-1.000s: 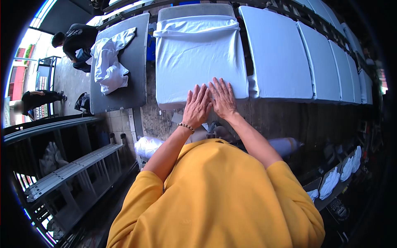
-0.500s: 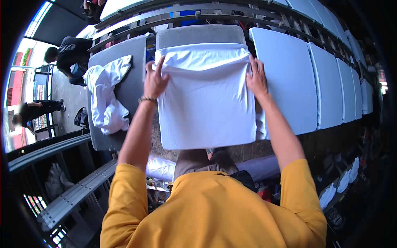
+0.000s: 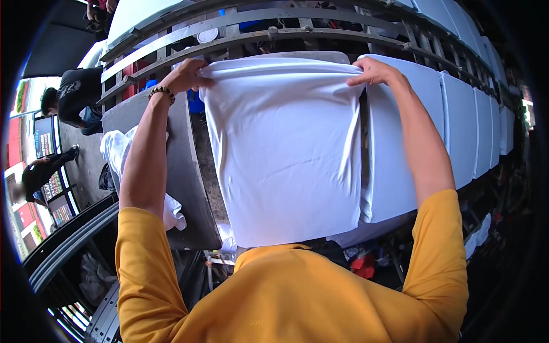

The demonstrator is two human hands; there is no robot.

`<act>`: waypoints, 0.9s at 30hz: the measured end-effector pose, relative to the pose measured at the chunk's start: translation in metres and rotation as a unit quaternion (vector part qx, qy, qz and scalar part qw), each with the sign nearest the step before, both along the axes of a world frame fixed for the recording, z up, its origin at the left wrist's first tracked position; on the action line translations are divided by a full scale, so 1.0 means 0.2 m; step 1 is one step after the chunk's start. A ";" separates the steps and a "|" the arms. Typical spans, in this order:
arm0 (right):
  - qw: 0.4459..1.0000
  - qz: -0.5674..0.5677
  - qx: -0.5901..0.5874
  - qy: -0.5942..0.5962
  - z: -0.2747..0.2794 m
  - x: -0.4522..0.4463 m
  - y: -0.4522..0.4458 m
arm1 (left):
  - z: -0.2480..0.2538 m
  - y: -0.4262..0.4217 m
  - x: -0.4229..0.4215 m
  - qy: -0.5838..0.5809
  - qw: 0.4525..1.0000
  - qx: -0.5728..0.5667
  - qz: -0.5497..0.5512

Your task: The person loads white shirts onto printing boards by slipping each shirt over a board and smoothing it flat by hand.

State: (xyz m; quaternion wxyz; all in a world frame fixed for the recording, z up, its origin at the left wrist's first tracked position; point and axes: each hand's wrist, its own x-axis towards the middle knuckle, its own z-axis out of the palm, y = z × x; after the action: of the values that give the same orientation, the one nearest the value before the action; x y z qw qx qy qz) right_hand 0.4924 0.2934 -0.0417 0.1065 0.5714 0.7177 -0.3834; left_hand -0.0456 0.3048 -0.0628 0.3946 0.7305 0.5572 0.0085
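At eleven and one o'clock, left hand (image 3: 190,75) and right hand (image 3: 378,71) pinch white cloth (image 3: 286,148), likely the stretching step; next needs even tugs.

"What's gripping that white cloth (image 3: 286,154)?"
"The left hand (image 3: 191,76) and right hand (image 3: 374,72), at its far corners."
"And the nearest white panel (image 3: 386,137)?"
"Just beside the cloth's right edge."

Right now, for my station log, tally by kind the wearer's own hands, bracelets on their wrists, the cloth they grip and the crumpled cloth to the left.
Hands: 2 (left hand, right hand)
Beaded bracelet: 1
Gripped white cloth: 1
Crumpled white cloth: 1
Total: 5
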 end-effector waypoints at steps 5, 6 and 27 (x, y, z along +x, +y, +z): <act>0.969 -0.151 -0.107 0.162 0.01 -0.04 0.08 | 0.03 0.04 0.02 -0.008 0.996 0.064 0.064; 0.965 -0.159 -0.129 0.166 0.02 -0.04 0.07 | 0.02 0.04 0.02 0.010 0.996 0.062 0.057; 0.950 -0.308 0.029 0.044 -0.08 0.00 -0.80 | -0.09 -1.24 1.09 -0.038 0.944 0.244 -0.220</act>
State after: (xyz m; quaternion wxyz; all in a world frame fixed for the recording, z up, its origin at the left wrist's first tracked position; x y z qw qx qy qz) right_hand 0.4933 0.1343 -0.0576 -0.0650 0.7497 0.5219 -0.4015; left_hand 0.1721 0.0565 -0.0813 0.2178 0.9078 0.3481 0.0851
